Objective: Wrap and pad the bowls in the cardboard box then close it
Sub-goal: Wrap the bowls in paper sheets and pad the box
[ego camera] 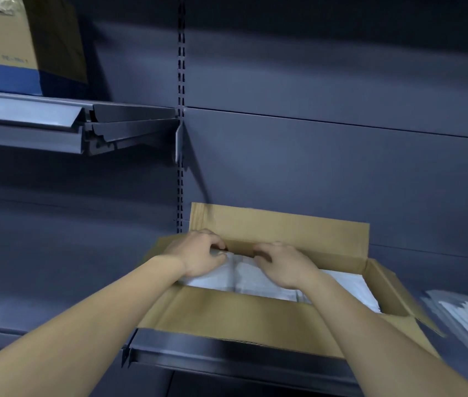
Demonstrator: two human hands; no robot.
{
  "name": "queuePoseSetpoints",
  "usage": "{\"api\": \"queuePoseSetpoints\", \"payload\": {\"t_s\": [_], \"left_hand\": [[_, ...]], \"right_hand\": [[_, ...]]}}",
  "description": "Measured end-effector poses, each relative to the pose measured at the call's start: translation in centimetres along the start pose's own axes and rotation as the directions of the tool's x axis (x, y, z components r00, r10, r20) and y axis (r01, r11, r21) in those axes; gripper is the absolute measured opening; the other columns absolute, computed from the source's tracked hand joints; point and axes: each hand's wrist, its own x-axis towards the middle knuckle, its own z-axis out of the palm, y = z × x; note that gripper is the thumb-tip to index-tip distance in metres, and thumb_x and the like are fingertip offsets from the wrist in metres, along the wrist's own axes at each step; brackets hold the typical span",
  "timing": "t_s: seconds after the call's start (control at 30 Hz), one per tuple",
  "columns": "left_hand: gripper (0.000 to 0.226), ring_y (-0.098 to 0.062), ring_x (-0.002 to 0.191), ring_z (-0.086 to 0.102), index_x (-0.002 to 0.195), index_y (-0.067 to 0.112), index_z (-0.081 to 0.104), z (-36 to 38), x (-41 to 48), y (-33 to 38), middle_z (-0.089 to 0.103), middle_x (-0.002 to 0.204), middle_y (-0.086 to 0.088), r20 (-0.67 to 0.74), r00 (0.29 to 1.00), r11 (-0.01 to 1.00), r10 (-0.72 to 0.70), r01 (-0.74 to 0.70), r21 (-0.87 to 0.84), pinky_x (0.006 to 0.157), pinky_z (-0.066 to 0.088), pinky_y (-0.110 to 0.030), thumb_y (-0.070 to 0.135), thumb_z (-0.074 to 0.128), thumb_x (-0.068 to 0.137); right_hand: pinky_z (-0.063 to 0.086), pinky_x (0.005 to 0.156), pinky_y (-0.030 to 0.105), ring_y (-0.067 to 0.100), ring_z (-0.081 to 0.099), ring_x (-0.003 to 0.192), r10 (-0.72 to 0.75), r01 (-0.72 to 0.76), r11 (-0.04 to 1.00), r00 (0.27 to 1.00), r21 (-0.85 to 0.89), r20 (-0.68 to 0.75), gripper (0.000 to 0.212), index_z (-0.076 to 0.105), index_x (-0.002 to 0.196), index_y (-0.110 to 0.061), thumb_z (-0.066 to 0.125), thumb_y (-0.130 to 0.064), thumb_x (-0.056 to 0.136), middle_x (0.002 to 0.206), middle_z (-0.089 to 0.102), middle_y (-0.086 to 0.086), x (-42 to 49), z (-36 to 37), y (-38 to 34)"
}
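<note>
two hands [198, 255] [283, 265], two cardboard boxes [255, 316] [12, 44] (one shelved higher), two shelves [41, 121] [227, 356]

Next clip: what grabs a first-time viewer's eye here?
Two bare arms reach to an open cardboard box on a dark shelf, low and centre. The left hand and right hand press on white padding inside. Another box sits on the upper-left shelf.
</note>
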Motion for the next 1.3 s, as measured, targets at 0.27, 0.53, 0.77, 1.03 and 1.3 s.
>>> {"api": "queuePoseSetpoints", "payload": {"t_s": [0.27, 0.53, 0.77, 1.03, 1.3], "left_hand": [[0.044, -0.016, 0.121, 0.052, 0.121, 0.035, 0.062, 2.2, 2.5, 7.2, 0.06, 0.129, 0.011, 0.071, 0.99, 0.991, 0.125, -0.121, -0.062, 0.103, 0.043, -0.034, 0.05, 0.05, 0.081], [0.042, -0.016, 0.118, 0.053, 0.12, 0.037, 0.062, 4.7, 4.2, 16.4, 0.058, 0.127, 0.011, 0.148, 0.954, 0.964, 0.262, -0.25, -0.091, 0.1, 0.046, -0.038, 0.049, 0.049, 0.082], [0.045, -0.012, 0.11, 0.056, 0.117, 0.039, 0.062, 7.4, 5.1, 24.4, 0.059, 0.121, 0.019, 0.197, 0.903, 0.923, 0.382, -0.363, -0.127, 0.092, 0.051, -0.04, 0.05, 0.045, 0.077], [0.036, -0.018, 0.125, 0.048, 0.124, 0.037, 0.058, 10.6, 7.1, 32.6, 0.054, 0.131, 0.006, 0.169, 0.854, 0.87, 0.493, -0.486, -0.086, 0.1, 0.044, -0.04, 0.045, 0.052, 0.09], [0.041, -0.018, 0.125, 0.049, 0.127, 0.037, 0.057, 15.8, 7.6, 39.2, 0.054, 0.137, 0.007, 0.26, 0.778, 0.817, 0.573, -0.568, -0.1, 0.099, 0.045, -0.036, 0.044, 0.051, 0.087]], "right_hand": [[0.041, 0.101, 0.04, 0.022, 0.048, 0.125, 0.147, -0.149, 0.989, 0.987, -0.019, -0.066, 0.038, 0.051, 0.133, -0.035, 0.038, -0.044, 0.098, 0.133, 0.053, -0.002, -4.9, -3.0, 5.7], [0.043, 0.099, 0.043, 0.023, 0.049, 0.123, 0.307, -0.311, 0.95, 0.944, -0.01, -0.12, 0.037, 0.052, 0.13, -0.035, 0.04, -0.044, 0.096, 0.13, 0.055, -0.003, -11.0, -5.5, 13.0], [0.038, 0.106, 0.042, 0.03, 0.046, 0.127, 0.45, -0.455, 0.891, 0.879, 0.004, -0.158, 0.043, 0.048, 0.138, -0.029, 0.043, -0.045, 0.098, 0.131, 0.054, 0.011, -16.3, -7.0, 20.3], [0.039, 0.106, 0.041, 0.028, 0.046, 0.13, 0.573, -0.574, 0.817, 0.8, 0.051, -0.178, 0.043, 0.047, 0.138, -0.028, 0.041, -0.042, 0.098, 0.141, 0.05, 0.008, -21.8, -8.3, 26.9], [0.048, 0.095, 0.043, 0.028, 0.057, 0.113, 0.668, -0.672, 0.739, 0.723, 0.046, -0.177, 0.046, 0.04, 0.144, -0.024, 0.048, -0.031, 0.099, 0.137, 0.051, 0.01, -26.5, -7.1, 32.9]]}}
